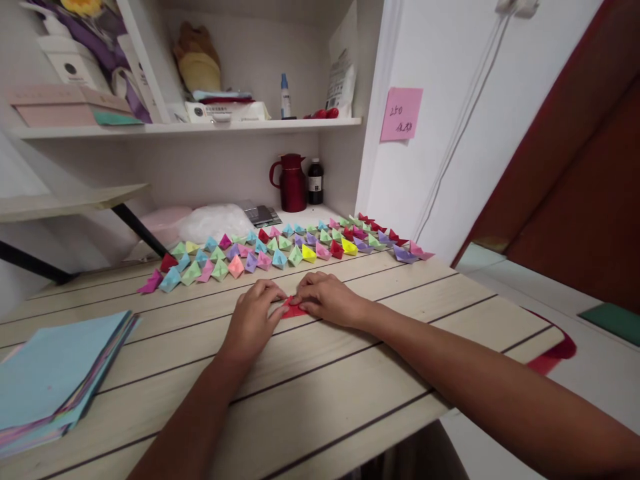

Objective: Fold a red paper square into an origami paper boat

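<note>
A small piece of folded red paper [295, 311] lies on the striped wooden table [350, 393], between both hands. My left hand [257, 313] grips its left side, thumb and fingertips closed on the edge. From the other side my right hand [325, 298] pinches the paper's upper right part, fingers curled over it. The fingers hide some of the folds. Just beyond the hands, several rows of little folded paper boats [279, 259] in many colours spread across the back of the table.
At left lies a stack of coloured paper sheets [55, 367]. Behind the boats are a plastic bag [215, 223], a dark red jug [293, 183] and a dark bottle [315, 181]. A small raised shelf [75, 200] stands at back left. A pink note [401, 113] hangs on the wall.
</note>
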`<action>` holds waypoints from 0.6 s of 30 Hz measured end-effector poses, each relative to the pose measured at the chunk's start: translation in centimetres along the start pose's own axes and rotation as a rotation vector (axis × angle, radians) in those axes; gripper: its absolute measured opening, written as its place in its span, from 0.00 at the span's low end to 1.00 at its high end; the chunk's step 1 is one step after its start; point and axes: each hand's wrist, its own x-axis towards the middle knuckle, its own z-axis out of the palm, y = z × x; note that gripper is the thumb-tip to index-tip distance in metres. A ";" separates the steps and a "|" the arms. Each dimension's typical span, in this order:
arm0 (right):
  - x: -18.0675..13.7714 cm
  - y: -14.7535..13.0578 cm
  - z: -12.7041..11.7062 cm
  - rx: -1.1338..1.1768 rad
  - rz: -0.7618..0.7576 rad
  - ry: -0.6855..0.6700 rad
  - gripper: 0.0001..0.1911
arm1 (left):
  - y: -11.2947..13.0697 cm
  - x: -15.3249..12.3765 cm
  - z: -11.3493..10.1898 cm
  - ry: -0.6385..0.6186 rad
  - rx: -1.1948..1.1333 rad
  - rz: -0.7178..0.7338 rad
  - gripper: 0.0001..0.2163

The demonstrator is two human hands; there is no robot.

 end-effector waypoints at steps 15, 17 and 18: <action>-0.2 2.7 -1.9 0.118 0.187 0.006 0.11 | 0.3 0.1 -0.1 -0.112 -0.009 -0.019 0.07; -0.1 2.5 -2.1 0.171 0.213 0.003 0.15 | 0.3 0.1 -0.1 -0.108 -0.008 -0.025 0.06; -0.2 2.3 -2.3 0.216 0.202 -0.025 0.17 | 0.3 0.1 -0.1 -0.106 -0.008 -0.026 0.06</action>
